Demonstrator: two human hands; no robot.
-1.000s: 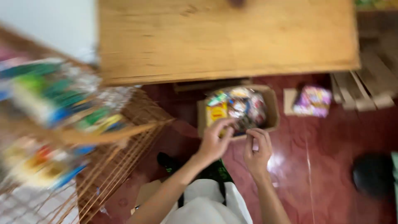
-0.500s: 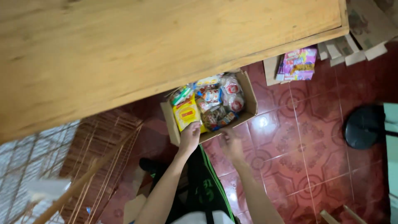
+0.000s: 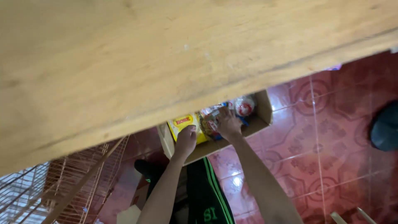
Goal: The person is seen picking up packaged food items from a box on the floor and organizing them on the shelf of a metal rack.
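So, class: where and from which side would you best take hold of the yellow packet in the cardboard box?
Probably the near bottom edge of the yellow packet, from the open front of the box. The wooden tabletop hides its far end, and the left hand already rests at that near edge.

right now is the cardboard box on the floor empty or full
Full where visible: snack packets fill the cardboard box, both hands reaching in; the wooden tabletop hides the rest.

Both forearms were bare, with no sleeves, watch or bands showing down to the left hand point(image 3: 186, 140) and the right hand point(image 3: 228, 123). The person wore dark black trousers point(image 3: 205, 195) with thin green stripes running down the side and pale green lettering near the lower edge.
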